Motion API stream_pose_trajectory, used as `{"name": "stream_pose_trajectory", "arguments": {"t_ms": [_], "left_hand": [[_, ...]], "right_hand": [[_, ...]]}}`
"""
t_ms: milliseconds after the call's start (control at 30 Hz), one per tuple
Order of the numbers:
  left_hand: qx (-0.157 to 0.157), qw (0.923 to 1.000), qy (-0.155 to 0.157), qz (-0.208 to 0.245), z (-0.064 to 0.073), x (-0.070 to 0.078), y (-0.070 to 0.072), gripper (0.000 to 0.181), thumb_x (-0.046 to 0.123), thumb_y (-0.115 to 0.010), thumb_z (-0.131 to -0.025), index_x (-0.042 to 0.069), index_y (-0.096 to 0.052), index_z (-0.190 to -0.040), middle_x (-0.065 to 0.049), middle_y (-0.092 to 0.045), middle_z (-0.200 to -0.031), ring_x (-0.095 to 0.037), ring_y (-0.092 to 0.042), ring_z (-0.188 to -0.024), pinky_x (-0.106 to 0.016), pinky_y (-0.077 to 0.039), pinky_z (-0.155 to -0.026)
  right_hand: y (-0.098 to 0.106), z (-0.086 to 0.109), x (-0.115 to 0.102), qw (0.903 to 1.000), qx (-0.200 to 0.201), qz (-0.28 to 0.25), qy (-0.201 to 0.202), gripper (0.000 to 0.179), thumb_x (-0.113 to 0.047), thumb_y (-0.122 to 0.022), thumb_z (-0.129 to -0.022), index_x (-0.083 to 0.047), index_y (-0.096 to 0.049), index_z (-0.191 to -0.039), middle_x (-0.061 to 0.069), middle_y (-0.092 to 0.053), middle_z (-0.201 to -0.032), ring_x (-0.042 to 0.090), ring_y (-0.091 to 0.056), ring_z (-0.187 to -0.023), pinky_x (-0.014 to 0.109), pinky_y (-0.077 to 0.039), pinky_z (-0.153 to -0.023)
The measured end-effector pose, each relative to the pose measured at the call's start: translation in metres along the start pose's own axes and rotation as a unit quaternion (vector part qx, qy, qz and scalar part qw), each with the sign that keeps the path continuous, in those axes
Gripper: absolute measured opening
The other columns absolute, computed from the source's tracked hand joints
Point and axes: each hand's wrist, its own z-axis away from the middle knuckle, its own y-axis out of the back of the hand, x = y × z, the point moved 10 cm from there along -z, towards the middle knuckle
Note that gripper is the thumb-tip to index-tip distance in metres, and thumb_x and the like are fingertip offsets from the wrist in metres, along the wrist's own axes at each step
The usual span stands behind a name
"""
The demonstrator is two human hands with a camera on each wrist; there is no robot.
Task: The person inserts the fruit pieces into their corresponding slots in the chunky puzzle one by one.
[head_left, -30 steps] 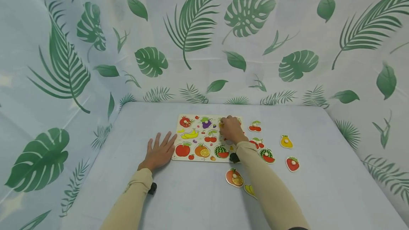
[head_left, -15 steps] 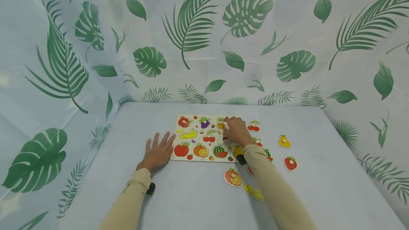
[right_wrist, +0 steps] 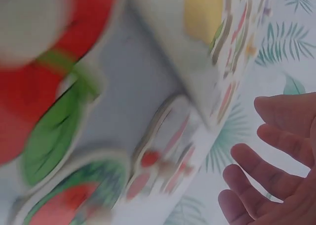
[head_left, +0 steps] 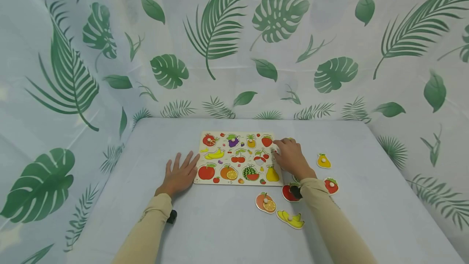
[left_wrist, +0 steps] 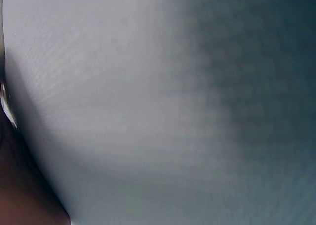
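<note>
My left hand [head_left: 178, 175] lies flat with spread fingers, fingertips at the left edge of the wooden fruit puzzle board [head_left: 227, 159]. In the head view, my right hand [head_left: 292, 158] hovers over the loose pieces just off the board's right edge. Its fingers bend loosely with nothing between them, as the right wrist view shows. Knobbed pieces sit in the board's top row: pomegranate [head_left: 209, 140], grapes [head_left: 233, 141] and pineapple [head_left: 250, 141]. A cherry piece [right_wrist: 165, 158] and a watermelon piece [right_wrist: 64, 202] appear in the right wrist view. The left wrist view is mostly blurred cloth.
Loose knobbed pieces lie right and front of the board: an orange [head_left: 264, 202], bananas [head_left: 290, 219], a pear [head_left: 324, 161], a strawberry [head_left: 331, 185] and an apple [head_left: 288, 193] partly under the right wrist camera. A leaf-print curtain [head_left: 227, 105] stands behind the table.
My right hand has left the pineapple, now uncovered in the board's top row, and moved right, beyond the board's edge, with its fingers loosened. My left hand stays in place.
</note>
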Motion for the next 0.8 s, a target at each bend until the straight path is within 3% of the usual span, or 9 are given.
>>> {"name": "stream_pose_trajectory", "arguments": {"t_ms": [367,633,800], "left_hand": [[0.001,1.0000,-0.002,0.005,0.000,0.000,-0.003,0.062,0.038,-0.033,-0.113,0.020,-0.027,-0.172,-0.010,-0.013,-0.179,-0.044,0.008,-0.162,-0.066,0.011,-0.125],[-0.002,1.0000,0.001,0.000,0.000,-0.001,-0.003,0.063,0.038,-0.034,-0.113,0.020,-0.025,-0.172,-0.010,-0.011,-0.180,-0.044,0.008,-0.162,-0.065,0.011,-0.124],[-0.002,1.0000,0.003,-0.004,-0.002,-0.003,-0.004,0.063,0.039,-0.033,-0.113,0.021,-0.025,-0.173,-0.009,-0.011,-0.180,-0.044,0.009,-0.162,-0.065,0.012,-0.125]], "right_hand": [[0.031,0.051,0.038,0.9979,0.032,0.021,-0.052,0.044,-0.008,-0.076,-0.097,0.009,-0.065,-0.136,0.034,-0.063,-0.129,0.055,-0.054,-0.124,0.069,-0.043,-0.103],[0.068,0.082,0.039,0.9953,0.088,0.028,-0.028,0.041,-0.001,-0.078,-0.093,0.011,-0.067,-0.130,0.035,-0.064,-0.123,0.057,-0.055,-0.119,0.070,-0.045,-0.095],[0.079,0.101,0.050,0.9944,0.092,0.038,-0.033,0.042,-0.001,-0.082,-0.090,0.010,-0.067,-0.128,0.036,-0.064,-0.120,0.059,-0.054,-0.116,0.072,-0.046,-0.092]]}}
